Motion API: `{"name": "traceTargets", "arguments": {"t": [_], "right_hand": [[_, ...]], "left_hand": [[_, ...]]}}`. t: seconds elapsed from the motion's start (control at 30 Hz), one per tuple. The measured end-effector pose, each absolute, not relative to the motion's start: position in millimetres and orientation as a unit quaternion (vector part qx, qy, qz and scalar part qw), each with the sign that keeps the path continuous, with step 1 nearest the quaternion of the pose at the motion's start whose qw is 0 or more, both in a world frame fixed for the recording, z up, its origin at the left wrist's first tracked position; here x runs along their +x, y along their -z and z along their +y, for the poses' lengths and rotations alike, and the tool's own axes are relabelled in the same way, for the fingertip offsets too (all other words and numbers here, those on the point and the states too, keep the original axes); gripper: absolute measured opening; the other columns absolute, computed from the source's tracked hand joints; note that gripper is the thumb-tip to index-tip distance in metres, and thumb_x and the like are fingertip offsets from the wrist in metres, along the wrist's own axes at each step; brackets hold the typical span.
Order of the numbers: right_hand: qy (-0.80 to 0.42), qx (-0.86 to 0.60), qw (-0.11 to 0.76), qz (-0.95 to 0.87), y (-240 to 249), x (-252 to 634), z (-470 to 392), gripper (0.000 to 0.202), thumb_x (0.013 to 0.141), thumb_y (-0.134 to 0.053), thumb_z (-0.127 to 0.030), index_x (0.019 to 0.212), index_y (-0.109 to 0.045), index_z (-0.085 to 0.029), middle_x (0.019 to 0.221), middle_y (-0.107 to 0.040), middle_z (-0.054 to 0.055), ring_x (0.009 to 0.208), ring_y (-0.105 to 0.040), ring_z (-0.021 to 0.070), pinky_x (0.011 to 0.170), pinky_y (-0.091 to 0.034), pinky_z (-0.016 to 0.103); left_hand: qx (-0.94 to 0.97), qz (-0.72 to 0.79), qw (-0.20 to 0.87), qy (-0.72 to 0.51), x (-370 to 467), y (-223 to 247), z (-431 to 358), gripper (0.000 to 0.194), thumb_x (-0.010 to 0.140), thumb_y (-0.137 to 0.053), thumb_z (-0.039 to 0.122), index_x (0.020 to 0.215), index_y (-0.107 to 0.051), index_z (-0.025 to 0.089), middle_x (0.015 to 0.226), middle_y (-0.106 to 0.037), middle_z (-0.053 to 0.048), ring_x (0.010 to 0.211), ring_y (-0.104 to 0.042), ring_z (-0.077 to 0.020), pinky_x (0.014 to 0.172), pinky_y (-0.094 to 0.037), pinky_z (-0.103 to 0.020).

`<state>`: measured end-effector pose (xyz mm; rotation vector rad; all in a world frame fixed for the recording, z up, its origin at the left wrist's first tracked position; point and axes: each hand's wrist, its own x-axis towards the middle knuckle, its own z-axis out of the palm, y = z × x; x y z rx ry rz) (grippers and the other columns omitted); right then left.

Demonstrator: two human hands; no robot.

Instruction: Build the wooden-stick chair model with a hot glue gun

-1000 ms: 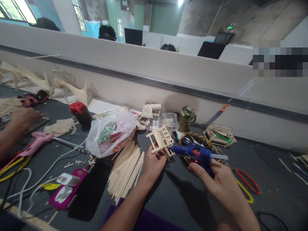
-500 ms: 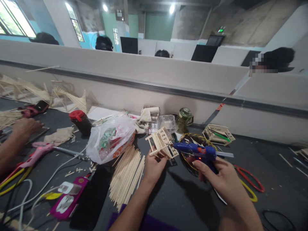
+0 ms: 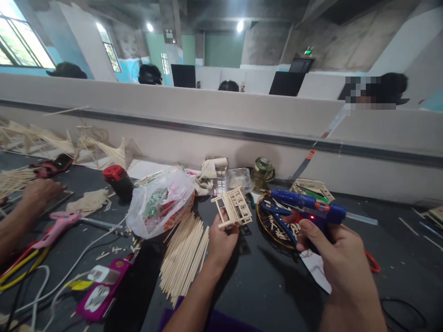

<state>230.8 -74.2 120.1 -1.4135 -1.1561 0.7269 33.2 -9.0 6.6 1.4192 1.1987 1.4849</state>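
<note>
My left hand [image 3: 223, 240] is closed on a small model made of wooden sticks [image 3: 233, 207], held tilted above the dark table. In my right hand [image 3: 332, 251] is a blue hot glue gun [image 3: 304, 203], its nozzle pointing left and a clear glue stick jutting from its back. A red light glows on its body. The nozzle is apart from the model. Beneath the gun sits a round basket [image 3: 273, 244] with short stick pieces and blue-handled pliers [image 3: 285, 226]. A bundle of thin wooden sticks [image 3: 182, 258] lies left of my left forearm.
A plastic bag [image 3: 161, 200], a red-lidded bottle [image 3: 118, 182] and a green jar [image 3: 262, 175] stand toward the partition [image 3: 194, 108]. On the left are a pink glue gun [image 3: 57, 226], a magenta power strip [image 3: 102, 290] with cables, and another person's hand [image 3: 41, 191].
My right hand has drawn the glue gun away to the right from the stick model, uncovering more of the basket and pliers. The model has turned slightly in my left hand.
</note>
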Motion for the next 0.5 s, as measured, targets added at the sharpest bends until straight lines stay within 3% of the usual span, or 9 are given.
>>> {"name": "traceTargets", "arguments": {"t": [0.3, 0.5], "right_hand": [[-0.317, -0.628, 0.518, -0.486, -139, 224, -75, 0.039, 0.075, -0.072, -0.052, 0.086, -0.071, -0.014, 0.071, -0.070, 0.007, 0.048, -0.054, 0.0128, 0.046, -0.047, 0.026], [-0.324, -0.612, 0.534, -0.485, -135, 229, -79, 0.038, 0.076, -0.072, -0.051, 0.087, -0.069, -0.014, 0.082, -0.073, 0.010, 0.047, -0.052, 0.0114, 0.047, -0.047, 0.026]], "left_hand": [[0.647, 0.483, 0.268, -0.525, 28, -10, -10, 0.029, 0.085, -0.055, 0.011, 0.105, -0.071, 0.025, 0.129, -0.063, -0.007, 0.113, -0.062, -0.0207, 0.098, -0.049, -0.034], [0.675, 0.499, 0.222, -0.497, 27, -8, -10, 0.036, 0.084, -0.052, 0.007, 0.108, -0.070, 0.026, 0.135, -0.060, -0.005, 0.121, -0.059, -0.0202, 0.097, -0.051, -0.032]]}}
